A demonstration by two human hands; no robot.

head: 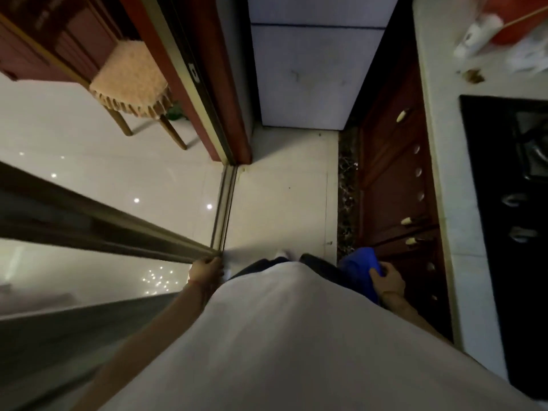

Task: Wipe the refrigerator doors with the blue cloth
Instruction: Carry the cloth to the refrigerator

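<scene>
The white refrigerator [314, 75] stands straight ahead at the end of a narrow tiled floor, its doors closed, with a seam between upper and lower door. A blue cloth [360, 264] hangs at my right hip, held in my right hand [388, 277], well short of the refrigerator. My left hand [206, 269] grips the edge of a sliding glass door frame [124, 235] at my left side. My white shirt hides most of my legs.
Red-brown cabinets with pale handles [397, 185] line the right, under a white counter [444, 149] with a black gas stove [510, 179]. A red-brown door post [213, 93] stands left of the refrigerator. Beyond the glass is a stool [133, 81] with a cream cushion.
</scene>
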